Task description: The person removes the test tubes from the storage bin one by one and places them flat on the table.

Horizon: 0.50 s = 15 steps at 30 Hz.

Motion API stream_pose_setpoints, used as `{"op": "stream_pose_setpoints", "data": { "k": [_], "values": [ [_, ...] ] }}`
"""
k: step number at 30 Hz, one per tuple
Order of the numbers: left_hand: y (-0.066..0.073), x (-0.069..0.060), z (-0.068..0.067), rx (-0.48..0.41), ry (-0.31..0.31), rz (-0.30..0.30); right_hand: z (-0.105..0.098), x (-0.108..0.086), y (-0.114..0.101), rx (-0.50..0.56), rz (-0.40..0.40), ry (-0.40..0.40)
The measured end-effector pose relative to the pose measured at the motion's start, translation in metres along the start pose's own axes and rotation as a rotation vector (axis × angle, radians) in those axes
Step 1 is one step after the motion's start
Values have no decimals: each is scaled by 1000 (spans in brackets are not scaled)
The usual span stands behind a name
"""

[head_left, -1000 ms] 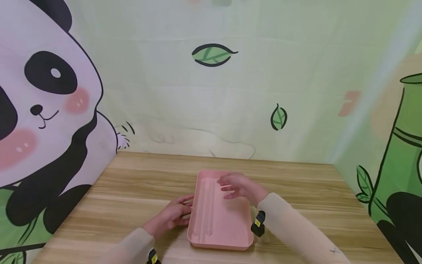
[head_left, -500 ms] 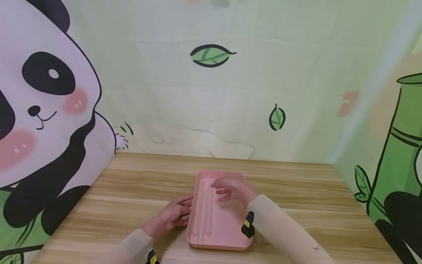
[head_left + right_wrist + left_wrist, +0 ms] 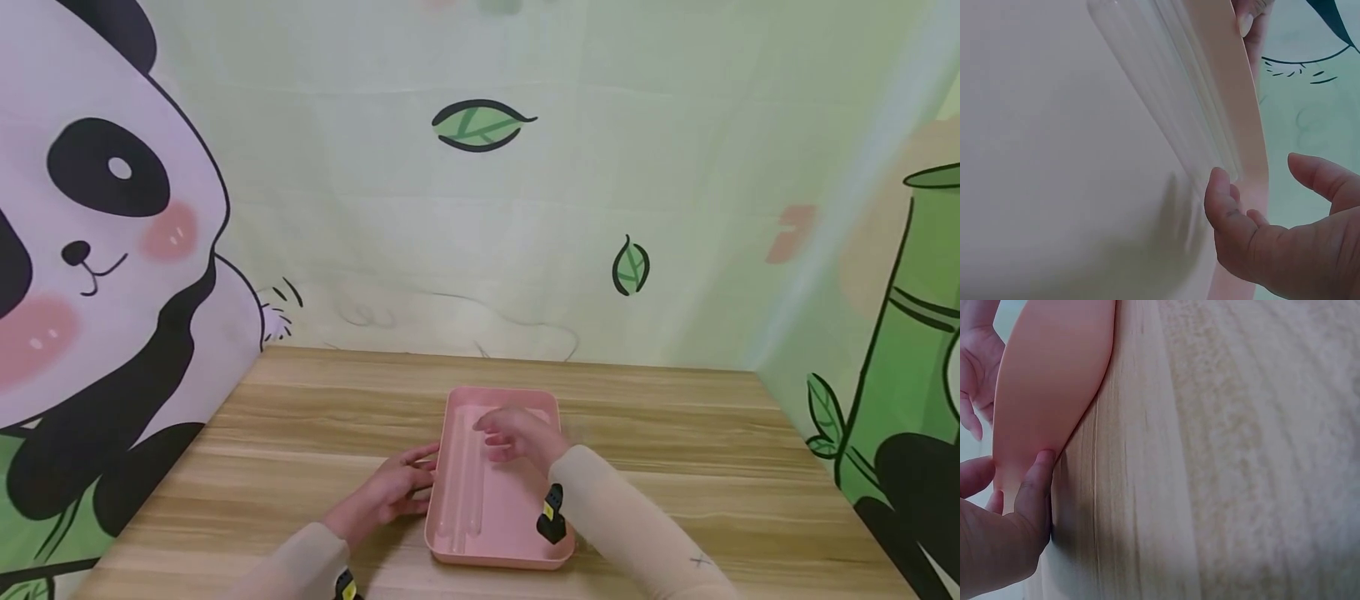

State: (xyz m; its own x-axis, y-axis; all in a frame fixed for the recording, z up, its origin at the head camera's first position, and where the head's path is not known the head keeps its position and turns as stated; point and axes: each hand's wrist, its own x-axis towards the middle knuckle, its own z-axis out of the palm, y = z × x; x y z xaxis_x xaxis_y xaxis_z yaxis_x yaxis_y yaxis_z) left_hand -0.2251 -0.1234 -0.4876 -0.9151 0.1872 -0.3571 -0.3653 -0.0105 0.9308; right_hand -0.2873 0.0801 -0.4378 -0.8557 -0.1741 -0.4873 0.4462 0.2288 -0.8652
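Note:
A pink rectangular tray (image 3: 525,517) lies on the wooden table, its long side running away from me. Clear tubes (image 3: 474,475) rest lengthwise along its left side; the right wrist view shows the clear tubes (image 3: 1154,94) close up. My left hand (image 3: 393,487) touches the tray's left wall with its fingers spread; in the left wrist view the thumb and fingers of this left hand (image 3: 1004,531) lie at the pink wall (image 3: 1054,375). My right hand (image 3: 521,435) hovers over the far half of the tray, fingers loosely bent near the tubes' far ends, and holds nothing in the right wrist view (image 3: 1279,231).
The wooden table (image 3: 675,467) extends on both sides of the tray. Behind it hangs a pale green backdrop (image 3: 360,167) with a panda, leaves and bamboo drawn on it. Black devices are strapped at both wrists.
My right hand has moved left and slightly nearer to me, over the tray toward the tubes. The left hand stays at the tray's left wall.

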Motion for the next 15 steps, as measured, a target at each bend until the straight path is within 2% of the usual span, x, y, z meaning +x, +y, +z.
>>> {"op": "stream_pose_setpoints", "data": {
  "k": [3,10,15],
  "values": [
    [0,0,0,-3,-4,1,2,1,0,-13,20,11],
    [0,0,0,-12,-1,-1,4,-4,7,-102,-20,3],
    [-1,0,0,-11,0,1,8,-3,14,-79,-28,15]
  ]
}}
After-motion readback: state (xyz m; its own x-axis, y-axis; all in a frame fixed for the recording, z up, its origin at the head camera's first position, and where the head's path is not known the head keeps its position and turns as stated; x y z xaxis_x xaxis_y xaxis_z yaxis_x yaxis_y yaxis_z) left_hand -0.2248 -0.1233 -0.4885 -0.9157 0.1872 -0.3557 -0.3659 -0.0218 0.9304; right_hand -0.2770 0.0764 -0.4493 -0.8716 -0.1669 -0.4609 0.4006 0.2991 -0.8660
